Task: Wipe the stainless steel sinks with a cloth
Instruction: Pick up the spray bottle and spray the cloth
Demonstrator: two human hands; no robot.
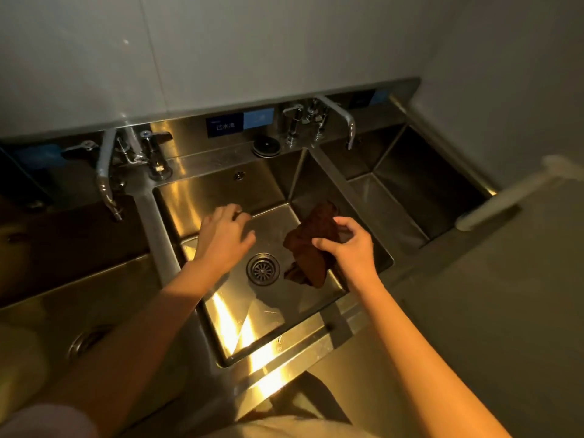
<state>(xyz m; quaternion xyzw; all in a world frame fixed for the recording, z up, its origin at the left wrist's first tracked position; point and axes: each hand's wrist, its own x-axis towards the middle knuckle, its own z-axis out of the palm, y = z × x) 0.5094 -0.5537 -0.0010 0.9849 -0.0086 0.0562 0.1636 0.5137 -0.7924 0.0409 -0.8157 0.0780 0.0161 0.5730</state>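
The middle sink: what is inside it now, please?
Inside the middle sink are a round drain strainer in its floor and a dark brown cloth pinched by the right hand. The left hand hovers open. The floor under the cloth is hidden.

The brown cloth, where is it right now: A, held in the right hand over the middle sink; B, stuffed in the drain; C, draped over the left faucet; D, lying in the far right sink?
A: the right hand pinches the brown cloth above the middle sink, beside its uncovered drain.
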